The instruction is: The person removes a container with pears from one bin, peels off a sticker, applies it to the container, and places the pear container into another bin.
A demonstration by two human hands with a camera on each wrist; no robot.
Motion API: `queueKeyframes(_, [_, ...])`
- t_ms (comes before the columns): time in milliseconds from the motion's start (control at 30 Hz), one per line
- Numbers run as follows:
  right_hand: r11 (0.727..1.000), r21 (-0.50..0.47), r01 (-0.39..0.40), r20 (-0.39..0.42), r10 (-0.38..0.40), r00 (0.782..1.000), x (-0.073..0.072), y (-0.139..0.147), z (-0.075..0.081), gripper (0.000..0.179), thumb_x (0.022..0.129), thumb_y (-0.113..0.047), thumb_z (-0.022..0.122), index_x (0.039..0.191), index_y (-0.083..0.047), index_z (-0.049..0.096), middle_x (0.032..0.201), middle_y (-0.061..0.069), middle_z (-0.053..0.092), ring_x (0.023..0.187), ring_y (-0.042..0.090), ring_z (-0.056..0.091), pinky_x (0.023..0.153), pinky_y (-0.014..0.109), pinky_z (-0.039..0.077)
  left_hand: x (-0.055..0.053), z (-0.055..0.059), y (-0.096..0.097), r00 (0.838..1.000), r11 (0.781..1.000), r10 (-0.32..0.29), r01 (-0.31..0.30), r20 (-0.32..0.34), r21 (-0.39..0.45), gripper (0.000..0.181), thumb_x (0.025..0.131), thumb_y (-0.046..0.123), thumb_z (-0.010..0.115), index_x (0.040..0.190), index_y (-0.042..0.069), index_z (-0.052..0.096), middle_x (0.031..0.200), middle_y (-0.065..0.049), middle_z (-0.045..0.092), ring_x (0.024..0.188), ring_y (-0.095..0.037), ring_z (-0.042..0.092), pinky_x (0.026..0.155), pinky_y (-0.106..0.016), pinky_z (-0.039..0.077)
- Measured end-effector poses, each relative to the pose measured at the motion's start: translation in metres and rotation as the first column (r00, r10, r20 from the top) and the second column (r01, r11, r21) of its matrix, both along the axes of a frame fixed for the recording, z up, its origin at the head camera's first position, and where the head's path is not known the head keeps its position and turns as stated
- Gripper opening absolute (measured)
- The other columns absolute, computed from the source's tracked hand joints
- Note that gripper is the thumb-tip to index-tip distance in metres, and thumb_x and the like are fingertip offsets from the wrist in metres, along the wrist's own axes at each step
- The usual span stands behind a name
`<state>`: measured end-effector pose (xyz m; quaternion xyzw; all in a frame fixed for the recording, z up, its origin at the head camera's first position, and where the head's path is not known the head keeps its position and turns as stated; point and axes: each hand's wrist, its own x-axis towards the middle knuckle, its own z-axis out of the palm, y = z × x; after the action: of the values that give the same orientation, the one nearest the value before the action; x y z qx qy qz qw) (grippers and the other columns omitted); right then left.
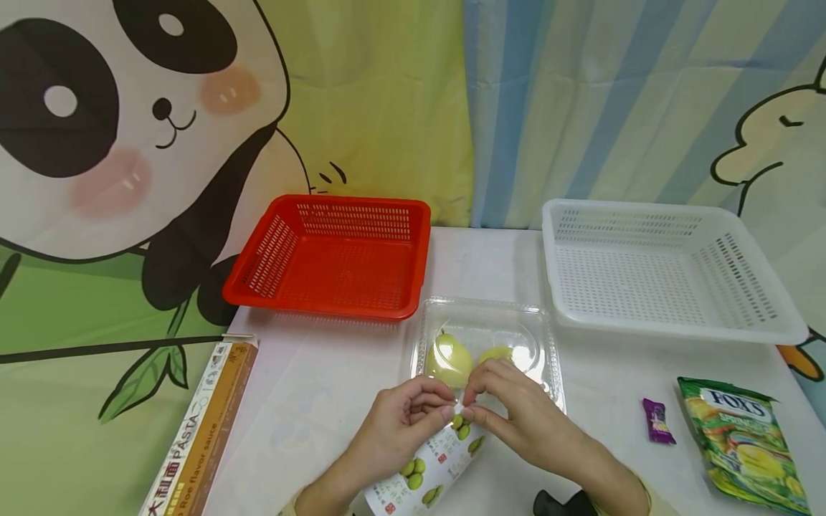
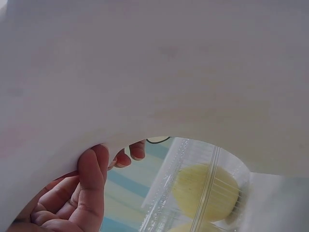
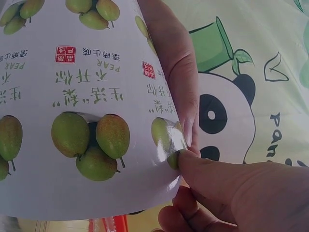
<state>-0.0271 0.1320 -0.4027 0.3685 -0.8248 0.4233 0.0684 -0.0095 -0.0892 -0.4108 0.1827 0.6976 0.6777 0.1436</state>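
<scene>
Between my hands is a white paper sheet (image 1: 431, 467) printed with green pears and lettering, curved over. My left hand (image 1: 409, 426) pinches its top edge between thumb and fingers. Close beside it, my right hand (image 1: 525, 419) pinches the same edge. The printed face of the sheet (image 3: 91, 92) fills much of the right wrist view, with the right thumb (image 3: 207, 171) on its edge. Its plain back (image 2: 145, 72) hides most of the left wrist view. Just beyond my hands stands a clear plastic box (image 1: 426, 322) holding yellow pears (image 1: 449, 360), partly covered by my fingers.
Behind the box stand a red basket (image 1: 348, 315) on the left and a white basket (image 1: 677, 331) on the right. A pasta box (image 1: 200, 430) lies at the left edge. To the right are a small purple packet (image 1: 658, 421) and a green Fox's bag (image 1: 745, 444).
</scene>
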Motion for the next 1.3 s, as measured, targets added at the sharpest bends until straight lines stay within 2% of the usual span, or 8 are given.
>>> queueKeyframes(267, [1.0,-0.004,0.001,0.007,-0.001,1.0,0.0007,0.0006,-0.0009,0.023,0.086,-0.014,0.077,0.096,-0.026,0.06,0.1,-0.016,0.055,0.097,0.008,0.052,0.081,0.024,0.046,0.0009,-0.0012,0.0008,1.0,1.0,0.007,-0.007,-0.02,0.002,0.016,0.096,0.014,0.065,0.108,0.004,0.061,0.097,-0.006,0.071,0.083,-0.02,0.07,0.071,-0.034,0.058])
queueKeyframes(533, [1.0,0.012,0.025,-0.012,-0.025,1.0,0.0018,-0.0001,-0.0004,0.024,0.084,-0.012,0.078,0.094,-0.024,0.06,0.099,-0.017,0.055,0.095,0.006,0.052,0.077,0.024,0.047,0.0022,-0.003,0.0015,0.996,1.0,0.027,-0.026,-0.084,0.007,0.015,0.096,0.011,0.064,0.109,0.004,0.062,0.097,-0.007,0.071,0.084,-0.02,0.07,0.072,-0.033,0.057])
queueKeyframes(767, [0.999,0.026,0.018,-0.05,-0.017,0.999,0.0015,-0.0002,0.0004,0.022,0.083,-0.011,0.078,0.093,-0.021,0.061,0.097,-0.014,0.056,0.093,0.008,0.051,0.077,0.022,0.044,0.0017,-0.0008,0.0018,0.997,0.999,0.045,-0.045,-0.063,-0.005,0.015,0.095,0.012,0.065,0.107,0.003,0.062,0.096,-0.006,0.071,0.082,-0.019,0.07,0.072,-0.033,0.057])
queueKeyframes(967, [1.0,0.027,0.012,-0.05,-0.011,0.999,0.001,0.001,-0.0003,0.022,0.083,-0.012,0.078,0.093,-0.021,0.061,0.096,-0.015,0.057,0.092,0.006,0.051,0.077,0.021,0.043,0.0015,-0.0012,0.0019,0.998,0.999,0.04,-0.041,-0.047,-0.008,0.016,0.095,0.013,0.065,0.108,0.004,0.062,0.097,-0.006,0.071,0.083,-0.019,0.07,0.073,-0.033,0.057])
queueKeyframes(1300, [0.999,0.046,0.002,-0.043,0.0,0.999,-0.0008,0.0019,0.0004,0.025,0.082,-0.01,0.079,0.093,-0.022,0.06,0.092,-0.018,0.056,0.089,0.003,0.052,0.074,0.02,0.045,0.0014,-0.0024,0.0023,0.998,1.0,0.025,-0.026,-0.059,-0.014,0.014,0.096,0.012,0.065,0.107,0.006,0.062,0.097,-0.005,0.071,0.082,-0.019,0.07,0.07,-0.033,0.058])
